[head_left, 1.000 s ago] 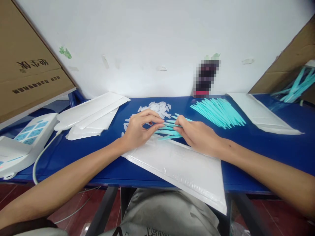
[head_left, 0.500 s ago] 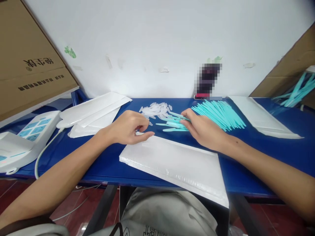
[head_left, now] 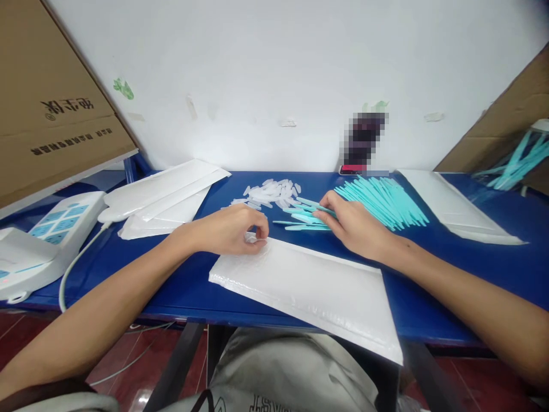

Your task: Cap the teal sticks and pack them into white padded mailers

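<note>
The left hand (head_left: 231,230) is curled low over the upper left corner of a white padded envelope (head_left: 300,280), thumb and fingers drawn near each other; whether anything is pinched there, I cannot tell. The right hand (head_left: 360,223) holds turquoise sticks (head_left: 322,207) between thumb and fingers, their tips pointing toward the left hand, with loose ones fanned out beneath. The turquoise pile (head_left: 390,200) sits just beyond the right hand, the white pieces (head_left: 272,191) beyond the left.

The fanned sticks look uneven, so a loose pinch could let some slip out or cross. The right knuckles are near enough to the pile that an outward swing might mix the two groups. The left knuckles could scatter the nearest white pieces. The envelope's near right corner overhangs the desk (head_left: 184,294), so a brush from the body or forearm might drag it off.

Both forearms reach inward from the sides, wrists low, palms mostly downward.
</note>
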Available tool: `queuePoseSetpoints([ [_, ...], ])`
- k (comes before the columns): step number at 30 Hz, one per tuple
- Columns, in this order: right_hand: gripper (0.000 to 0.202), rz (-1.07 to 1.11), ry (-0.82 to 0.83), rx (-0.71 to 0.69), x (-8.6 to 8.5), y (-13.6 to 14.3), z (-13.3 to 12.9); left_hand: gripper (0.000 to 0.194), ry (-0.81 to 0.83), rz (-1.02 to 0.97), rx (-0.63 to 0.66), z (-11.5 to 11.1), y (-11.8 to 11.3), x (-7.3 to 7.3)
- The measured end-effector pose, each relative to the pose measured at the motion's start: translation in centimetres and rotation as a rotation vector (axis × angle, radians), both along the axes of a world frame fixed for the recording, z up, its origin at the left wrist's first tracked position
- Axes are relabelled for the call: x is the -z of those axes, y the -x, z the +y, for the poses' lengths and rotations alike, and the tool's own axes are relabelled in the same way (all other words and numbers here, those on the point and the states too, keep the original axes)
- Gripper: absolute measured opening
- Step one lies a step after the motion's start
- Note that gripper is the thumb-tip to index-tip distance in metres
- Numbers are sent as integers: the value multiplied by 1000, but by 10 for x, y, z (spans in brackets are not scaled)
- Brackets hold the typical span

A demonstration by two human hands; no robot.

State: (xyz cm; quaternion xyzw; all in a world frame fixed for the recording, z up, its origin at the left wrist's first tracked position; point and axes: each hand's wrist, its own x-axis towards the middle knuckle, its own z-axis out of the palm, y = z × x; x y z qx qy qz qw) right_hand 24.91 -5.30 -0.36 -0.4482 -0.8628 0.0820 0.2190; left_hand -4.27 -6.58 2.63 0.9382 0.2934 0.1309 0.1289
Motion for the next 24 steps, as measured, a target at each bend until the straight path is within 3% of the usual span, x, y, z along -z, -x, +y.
queuePoseSetpoints([
  [5,18,18,-42,-1,0,1,-2,12,-186,-449,-233,6,-7,16],
  [8,17,34,-42,-38,-1,4,-7,17,-150,-583,-288,9,-13,26],
  [14,21,22,-35,-85,-1,7,-12,15,-115,-611,-232,6,-21,33],
  [19,22,8,-33,-83,-1,7,-14,15,-137,-583,-178,2,-26,34],
  [24,19,-43,-25,-86,-1,16,-23,14,-52,-603,-154,-3,-36,32],
])
